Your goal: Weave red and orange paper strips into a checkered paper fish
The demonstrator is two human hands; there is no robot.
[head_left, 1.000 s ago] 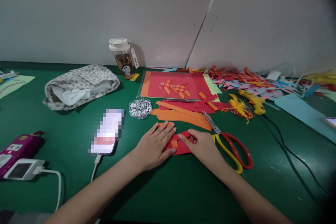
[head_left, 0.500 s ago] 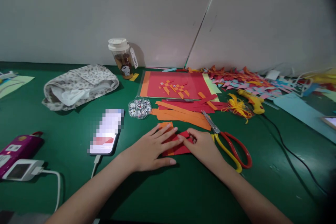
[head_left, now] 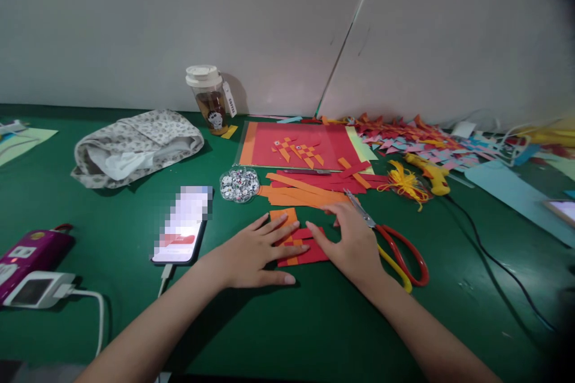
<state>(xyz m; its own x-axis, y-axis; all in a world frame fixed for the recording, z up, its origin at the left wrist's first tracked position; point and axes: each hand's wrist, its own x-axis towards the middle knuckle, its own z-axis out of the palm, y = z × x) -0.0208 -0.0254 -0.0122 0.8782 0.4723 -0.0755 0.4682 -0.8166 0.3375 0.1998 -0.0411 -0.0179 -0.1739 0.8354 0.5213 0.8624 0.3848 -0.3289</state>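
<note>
My left hand (head_left: 265, 251) lies flat with its fingers spread over red paper strips (head_left: 317, 251) and orange paper strips (head_left: 284, 216) that cross each other on the table. My right hand (head_left: 353, 242) is at the right end of the red strips, thumb and forefinger apart, with nothing visible between them. Its thumb is close to the strips; I cannot tell whether it touches. Beyond my right hand lie scissors (head_left: 398, 245) with one red and one yellow handle, partly covered by that hand. Behind both hands is a pile of loose orange strips (head_left: 300, 196).
Woven paper fish (head_left: 305, 152) lie on a red sheet (head_left: 332, 131) at the back. A container of googly eyes (head_left: 239, 184), a phone (head_left: 184, 224), a lidded cup (head_left: 209, 99), a cloth bag (head_left: 139, 146) and a purple power strip (head_left: 36, 257) stand left. A yellow glue gun (head_left: 429, 173) trails its cord at right.
My right hand has let go of the red strip, and its thumb and forefinger have parted. My left hand stays nearly in place on the paper.
</note>
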